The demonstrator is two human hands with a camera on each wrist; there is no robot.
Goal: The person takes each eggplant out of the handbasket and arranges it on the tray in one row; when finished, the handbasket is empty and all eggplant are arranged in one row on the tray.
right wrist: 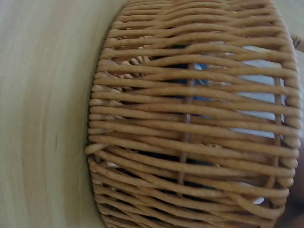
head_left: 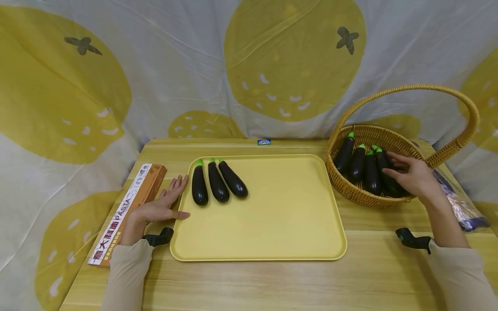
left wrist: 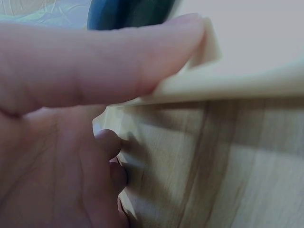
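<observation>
Three eggplants (head_left: 219,182) lie side by side at the left of a yellow tray (head_left: 272,224), green stems toward the back. My left hand (head_left: 161,207) rests at the tray's left edge with its fingers spread; in the left wrist view the thumb (left wrist: 118,61) lies over the rim. At the right, my right hand (head_left: 414,175) reaches into a wicker basket (head_left: 373,199) holding several eggplants (head_left: 356,164). Its thumb and fingers are at the rightmost eggplant (head_left: 385,172); I cannot tell whether they grip it. The right wrist view shows only the basket's woven side (right wrist: 190,123).
A pasta box (head_left: 124,216) lies left of the tray, beside my left forearm. The basket's tall handle (head_left: 412,87) arches above my right hand. A clear plastic package (head_left: 463,207) lies right of the basket. At the back edge sits a small blue packet (head_left: 264,141).
</observation>
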